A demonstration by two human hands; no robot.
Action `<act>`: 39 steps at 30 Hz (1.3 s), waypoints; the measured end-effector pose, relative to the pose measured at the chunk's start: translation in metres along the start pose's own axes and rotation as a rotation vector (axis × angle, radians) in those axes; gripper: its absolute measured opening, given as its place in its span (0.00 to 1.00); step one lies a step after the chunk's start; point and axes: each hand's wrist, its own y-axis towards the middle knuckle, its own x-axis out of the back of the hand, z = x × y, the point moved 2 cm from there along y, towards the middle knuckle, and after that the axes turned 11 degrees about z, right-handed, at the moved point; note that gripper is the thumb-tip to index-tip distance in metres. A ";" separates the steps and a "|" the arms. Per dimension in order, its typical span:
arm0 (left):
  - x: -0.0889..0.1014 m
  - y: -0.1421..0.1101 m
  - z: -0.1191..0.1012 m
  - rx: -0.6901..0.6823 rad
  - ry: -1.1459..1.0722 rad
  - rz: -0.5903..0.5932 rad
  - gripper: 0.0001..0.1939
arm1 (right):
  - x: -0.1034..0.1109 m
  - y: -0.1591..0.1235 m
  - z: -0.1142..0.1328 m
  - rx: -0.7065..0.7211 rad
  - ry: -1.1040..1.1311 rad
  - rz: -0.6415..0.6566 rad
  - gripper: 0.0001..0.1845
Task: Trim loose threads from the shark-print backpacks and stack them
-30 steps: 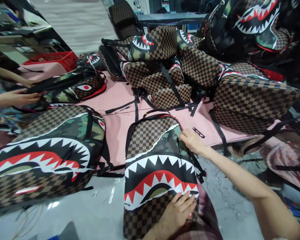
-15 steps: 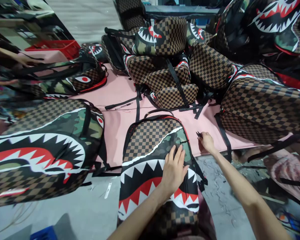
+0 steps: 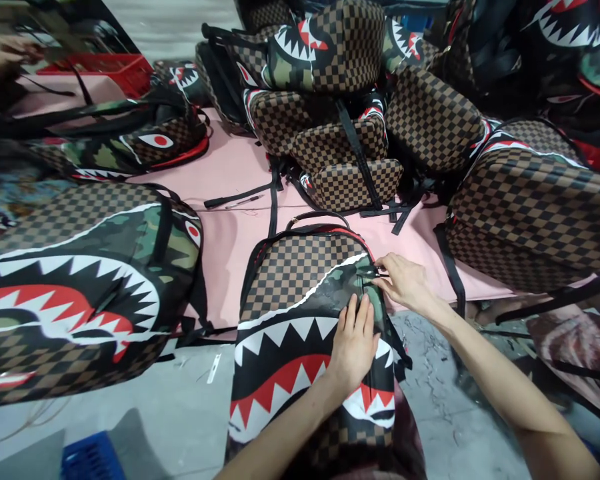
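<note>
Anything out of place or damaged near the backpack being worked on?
Just litter: dark, thread-like scraps on the floor right of the backpack, and a pale strip left of it; both look dropped. No damage visible on the backpack, though the left hand covers part of its front.

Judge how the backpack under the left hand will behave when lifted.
The backpack will probably flex only mildly: its front looks fairly smooth. The black strap at its side seems loose and may dangle. Its broad, flattish shape suggests little rolling.
</note>
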 end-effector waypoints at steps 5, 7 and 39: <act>-0.003 -0.002 -0.001 0.008 0.014 0.007 0.26 | -0.004 0.002 0.004 0.035 -0.109 -0.027 0.12; -0.003 -0.002 -0.001 0.007 0.016 0.006 0.26 | -0.004 0.002 0.006 0.035 -0.127 -0.030 0.11; -0.009 -0.001 -0.001 0.015 -0.007 -0.005 0.26 | -0.005 0.008 0.015 0.040 -0.340 -0.024 0.12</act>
